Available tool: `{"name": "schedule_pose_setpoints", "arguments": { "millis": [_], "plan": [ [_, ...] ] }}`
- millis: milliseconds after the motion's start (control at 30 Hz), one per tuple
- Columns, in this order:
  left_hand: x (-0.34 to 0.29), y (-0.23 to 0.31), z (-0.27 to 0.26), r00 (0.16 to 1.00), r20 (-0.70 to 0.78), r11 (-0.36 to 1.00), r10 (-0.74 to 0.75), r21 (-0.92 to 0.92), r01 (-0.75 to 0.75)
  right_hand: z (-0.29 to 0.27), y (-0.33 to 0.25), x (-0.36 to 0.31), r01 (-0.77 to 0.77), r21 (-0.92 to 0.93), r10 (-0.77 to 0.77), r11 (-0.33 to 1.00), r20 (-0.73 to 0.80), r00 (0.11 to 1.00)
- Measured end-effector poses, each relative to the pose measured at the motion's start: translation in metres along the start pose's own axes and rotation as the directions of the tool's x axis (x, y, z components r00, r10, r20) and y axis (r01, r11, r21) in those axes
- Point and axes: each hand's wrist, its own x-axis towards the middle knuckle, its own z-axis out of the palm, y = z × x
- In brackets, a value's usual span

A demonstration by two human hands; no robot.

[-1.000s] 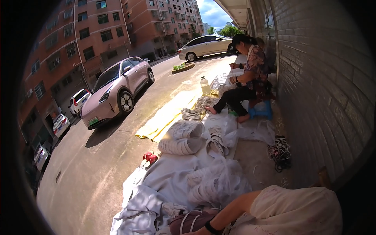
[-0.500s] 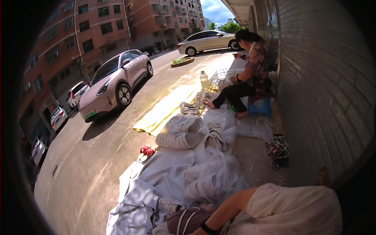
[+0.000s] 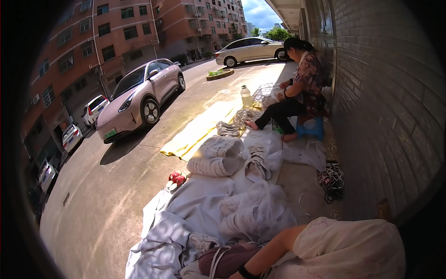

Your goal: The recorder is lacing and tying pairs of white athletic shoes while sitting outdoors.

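Note:
My right forearm reaches in from the lower right, with a loose cream sleeve (image 3: 348, 244) and a black wristband (image 3: 248, 272). Only a sliver of my right hand (image 3: 235, 275) shows past the band; the lower edge cuts off its fingers. My left hand is out of the picture. White laces (image 3: 218, 262) lie looped over dull purple cloth (image 3: 232, 259) beside my wrist. A white shoe-like piece (image 3: 203, 242) rests just beyond it. Farther on, clear plastic (image 3: 265, 204) covers a stack of pale, curved pieces (image 3: 239, 214) on the light grey sheet (image 3: 204, 190).
Bundled pale pieces (image 3: 216, 156) stand farther along the sheet, with red shoes (image 3: 176, 180) at its left edge. Another person (image 3: 306, 74) sits on a blue stool (image 3: 311, 128) by the brick wall (image 3: 385, 102). Tangled cords (image 3: 330, 181) lie near the wall. A pink car (image 3: 139, 95) is parked left.
The other person's raised hand has come down toward the work in their lap. The whole view has shifted slightly to the left. My right arm stays in nearly the same place.

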Motion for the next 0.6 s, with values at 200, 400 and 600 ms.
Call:
{"name": "schedule_pose_setpoints", "arguments": {
  "millis": [200, 400, 600],
  "plan": [
    [0.0, -0.002, 0.003, 1.0, -0.001, 1.0, -0.008, -0.027, 0.008, -0.194, -0.044, 0.098, -0.305, 0.221, 0.239, 0.926, 0.28, 0.93],
    [0.004, -0.008, 0.008, 1.0, 0.005, 0.999, 0.0, -0.055, 0.0, -0.177, -0.048, 0.093, -0.379, 0.06, 0.358, 0.923, 0.224, 0.906],
    [0.01, -0.01, 0.004, 1.0, 0.01, 0.998, 0.006, -0.059, -0.005, -0.186, -0.048, 0.105, -0.272, 0.146, 0.217, 0.951, 0.31, 0.925]
  ]
}}
